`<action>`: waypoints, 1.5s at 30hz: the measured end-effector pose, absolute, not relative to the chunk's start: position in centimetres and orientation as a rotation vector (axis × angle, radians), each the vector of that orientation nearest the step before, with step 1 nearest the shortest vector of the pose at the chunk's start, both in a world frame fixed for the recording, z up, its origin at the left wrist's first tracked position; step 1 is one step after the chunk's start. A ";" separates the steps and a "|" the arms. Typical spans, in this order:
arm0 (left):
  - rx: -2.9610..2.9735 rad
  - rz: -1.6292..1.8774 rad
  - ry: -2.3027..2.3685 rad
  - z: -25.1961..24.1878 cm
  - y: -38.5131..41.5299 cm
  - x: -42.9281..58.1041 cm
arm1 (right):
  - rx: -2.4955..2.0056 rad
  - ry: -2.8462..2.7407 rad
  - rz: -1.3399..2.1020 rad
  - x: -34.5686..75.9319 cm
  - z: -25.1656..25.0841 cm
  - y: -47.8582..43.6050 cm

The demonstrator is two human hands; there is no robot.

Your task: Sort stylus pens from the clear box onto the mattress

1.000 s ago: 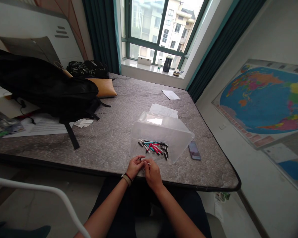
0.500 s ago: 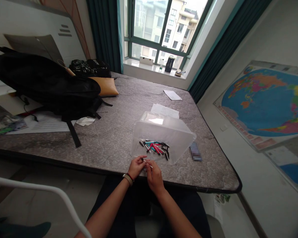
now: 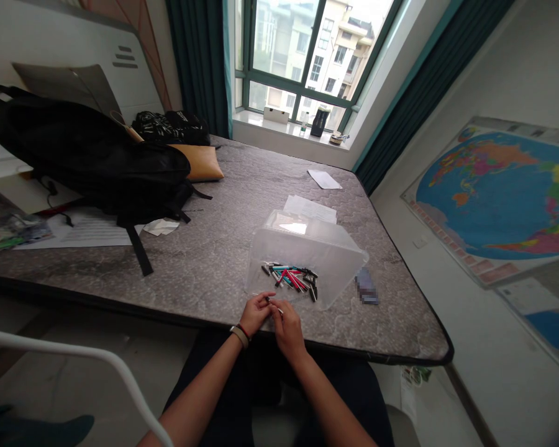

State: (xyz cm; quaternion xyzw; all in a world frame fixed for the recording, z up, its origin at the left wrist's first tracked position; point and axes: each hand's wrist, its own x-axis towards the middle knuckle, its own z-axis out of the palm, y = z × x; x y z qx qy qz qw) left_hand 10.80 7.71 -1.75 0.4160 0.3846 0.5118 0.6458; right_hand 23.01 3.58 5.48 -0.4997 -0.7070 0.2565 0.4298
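Observation:
My left hand point(image 3: 255, 312) and my right hand point(image 3: 288, 324) meet at the near edge of the mattress. Pinched between their fingers is a small slim pen point(image 3: 280, 311); its dark end shows at the left fingers and a white end at the right. The fingers cover most of it. Just beyond my hands, a clear plastic box point(image 3: 317, 245) lies on its side with its mouth towards me. Inside is a loose pile of pens and pen parts point(image 3: 294, 279) in black, red, teal and white.
A black backpack point(image 3: 88, 158) lies at the left, beside a tan cushion point(image 3: 199, 162). Paper sheets point(image 3: 312, 208) lie behind the box, and a blurred bluish item point(image 3: 366, 287) is right of it. A white curved rail point(image 3: 74, 349) crosses the lower left.
My right fingers have shifted slightly along the pen, and less of its white end shows. Both hands stay together in the same place; the view has moved only slightly.

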 end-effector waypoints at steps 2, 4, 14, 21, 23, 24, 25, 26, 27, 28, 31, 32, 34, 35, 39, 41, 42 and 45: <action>0.945 1.166 0.877 -1.7 7.7 10.9 | -1.288 -1.756 0.633 23.0 5.0 4.0; 0.926 1.172 0.885 -1.8 7.8 10.9 | -1.341 -1.755 0.621 23.1 4.4 4.4; 0.881 1.153 0.860 -1.5 7.8 10.8 | -1.331 -1.705 0.627 23.5 4.6 4.1; 0.881 1.148 0.857 -1.1 7.6 10.9 | -1.294 -1.786 0.602 23.9 5.6 4.2; 0.878 1.156 0.855 -1.2 7.6 10.9 | -1.284 -1.807 0.603 24.0 5.5 4.3; 0.874 1.160 0.852 -1.2 7.6 11.0 | -1.274 -1.819 0.606 24.0 5.3 4.3; 0.869 1.163 0.847 -1.2 7.6 11.0 | -1.266 -1.830 0.607 24.0 5.2 4.3; 0.863 1.165 0.843 -1.1 7.6 11.0 | -1.262 -1.839 0.605 24.1 5.1 4.3; 0.856 1.166 0.840 -1.1 7.6 11.0 | -1.264 -1.844 0.599 24.1 5.0 4.2; 0.848 1.165 0.839 -1.0 7.5 11.0 | -1.272 -1.845 0.590 24.3 5.0 4.2; 0.829 1.145 0.840 -0.9 7.4 11.0 | -1.298 -1.829 0.584 24.8 5.0 3.9; 0.829 1.132 0.839 -0.9 7.3 11.1 | -1.306 -1.817 0.589 25.0 5.0 3.9; 0.854 1.107 0.839 -0.9 7.2 11.2 | -1.331 -1.779 0.600 25.5 4.7 3.7; 0.879 1.101 0.842 -1.0 7.1 11.2 | -1.354 -1.745 0.602 25.8 4.4 3.8; 1.014 1.110 0.867 -1.5 6.9 11.6 | -1.469 -1.509 0.646 26.8 2.6 4.9; 1.068 1.118 0.890 -1.8 6.8 11.7 | -1.486 -1.392 0.759 27.1 1.9 6.0; 1.087 1.124 0.901 -1.8 6.7 11.8 | -1.477 -1.349 0.830 27.3 1.8 6.7; 1.092 1.144 0.923 -1.6 6.7 11.9 | -1.433 -1.301 0.990 27.5 2.0 8.2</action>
